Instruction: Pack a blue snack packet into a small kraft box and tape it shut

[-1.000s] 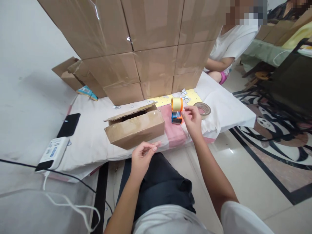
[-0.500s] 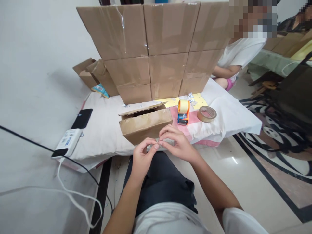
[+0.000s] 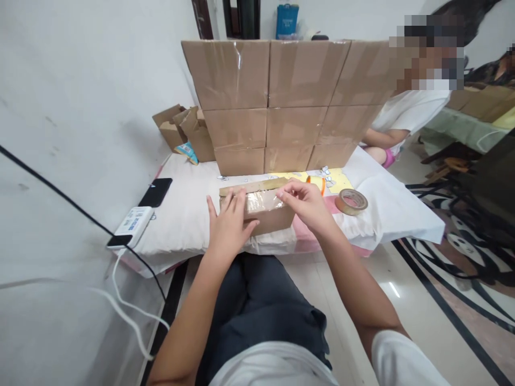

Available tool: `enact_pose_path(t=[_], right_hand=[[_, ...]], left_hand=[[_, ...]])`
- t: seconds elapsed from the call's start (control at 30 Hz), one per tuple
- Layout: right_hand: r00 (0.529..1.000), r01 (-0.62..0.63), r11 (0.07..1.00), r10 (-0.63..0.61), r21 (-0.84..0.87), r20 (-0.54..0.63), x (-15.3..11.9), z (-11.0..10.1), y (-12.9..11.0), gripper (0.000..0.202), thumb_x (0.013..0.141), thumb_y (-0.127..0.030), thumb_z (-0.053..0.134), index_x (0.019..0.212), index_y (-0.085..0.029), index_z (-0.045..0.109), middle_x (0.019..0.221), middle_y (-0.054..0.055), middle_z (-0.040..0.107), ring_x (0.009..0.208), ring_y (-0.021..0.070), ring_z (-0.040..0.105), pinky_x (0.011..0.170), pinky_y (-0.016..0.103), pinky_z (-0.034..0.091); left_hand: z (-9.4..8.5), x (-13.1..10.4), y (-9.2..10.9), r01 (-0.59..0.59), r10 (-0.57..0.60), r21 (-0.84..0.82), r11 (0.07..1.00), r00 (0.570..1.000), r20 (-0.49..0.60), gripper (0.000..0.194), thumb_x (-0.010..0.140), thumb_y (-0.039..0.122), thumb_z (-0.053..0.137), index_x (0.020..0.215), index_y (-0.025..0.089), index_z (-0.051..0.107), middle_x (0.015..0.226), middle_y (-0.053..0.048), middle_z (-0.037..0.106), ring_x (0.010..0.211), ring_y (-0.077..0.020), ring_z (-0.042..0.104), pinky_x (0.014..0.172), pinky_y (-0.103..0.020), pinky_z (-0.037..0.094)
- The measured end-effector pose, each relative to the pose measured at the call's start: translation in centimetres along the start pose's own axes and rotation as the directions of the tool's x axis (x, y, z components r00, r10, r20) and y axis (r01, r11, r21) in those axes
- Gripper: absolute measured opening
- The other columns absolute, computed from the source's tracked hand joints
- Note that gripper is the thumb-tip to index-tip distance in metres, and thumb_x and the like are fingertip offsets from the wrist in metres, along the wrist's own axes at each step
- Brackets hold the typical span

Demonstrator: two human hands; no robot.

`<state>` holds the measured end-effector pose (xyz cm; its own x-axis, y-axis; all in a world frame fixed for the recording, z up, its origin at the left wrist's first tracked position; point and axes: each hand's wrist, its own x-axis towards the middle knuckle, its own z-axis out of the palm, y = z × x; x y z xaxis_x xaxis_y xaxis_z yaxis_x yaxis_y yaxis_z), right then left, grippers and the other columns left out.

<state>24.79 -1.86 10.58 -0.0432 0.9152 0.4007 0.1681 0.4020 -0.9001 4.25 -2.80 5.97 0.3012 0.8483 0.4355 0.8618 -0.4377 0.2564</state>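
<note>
Right now the person's left hand (image 3: pixel 228 225) is lying flat, fingers spread, on the front of a small brown cardboard box (image 3: pixel 257 206) sitting on the white-sheeted mattress (image 3: pixel 177 225). Meanwhile the right hand (image 3: pixel 308 203) is pinching a strip of clear tape at the box's right top edge (glossy film is showing there). A brown tape roll (image 3: pixel 351 201) is lying just beside, to the right.
</note>
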Motion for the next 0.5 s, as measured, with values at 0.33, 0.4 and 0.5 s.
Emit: enact_pose_path(t=[0.33, 0.4, 0.5], right_hand=[[0.990, -0.020, 0.998, 0.028, -0.060, 0.138, 3.3, 2.4, 2.2, 0.021, 0.082, -0.035, 0.069, 0.068, -0.019, 0.071, 0.072, -0.001, 0.064, 0.070, 0.0140, 0.053, 0.069, 0.028, 0.039], [0.991, -0.028, 0.980, 0.053, -0.199, 0.122, 3.8, 2.9, 3.4, 0.019, 0.081, -0.032, 0.068, 0.068, -0.018, 0.070, 0.070, -0.001, 0.062, 0.068, 0.0138, 0.052, 0.069, 0.028, 0.039], [0.990, -0.036, 0.906, 0.090, -0.423, 0.109, 4.1, 3.4, 4.3, 0.016, 0.082, -0.030, 0.066, 0.071, -0.019, 0.072, 0.072, 0.000, 0.061, 0.073, 0.0159, 0.052, 0.075, 0.031, 0.039]], left_hand=[[1.4, -1.3, -0.1, 0.051, -0.051, -0.037, 0.998, 0.999, -0.005, 0.087, 0.090, 0.029, 0.059, 0.159, 0.011, 0.009, 0.148, -0.020, 0.051, 0.139, -0.0322, 0.045, 0.121, -0.065, 0.000], [1.5, -1.2, -0.1, 0.046, -0.047, -0.030, 0.998, 0.999, -0.009, 0.084, 0.090, 0.029, 0.060, 0.159, 0.013, 0.014, 0.149, -0.019, 0.051, 0.140, -0.0325, 0.044, 0.120, -0.066, 0.000], [1.5, -1.3, -0.1, 0.009, -0.009, -0.009, 1.000, 1.000, -0.001, 0.066, 0.090, 0.028, 0.061, 0.152, 0.023, 0.038, 0.151, -0.014, 0.050, 0.142, -0.0342, 0.041, 0.118, -0.071, -0.004]])
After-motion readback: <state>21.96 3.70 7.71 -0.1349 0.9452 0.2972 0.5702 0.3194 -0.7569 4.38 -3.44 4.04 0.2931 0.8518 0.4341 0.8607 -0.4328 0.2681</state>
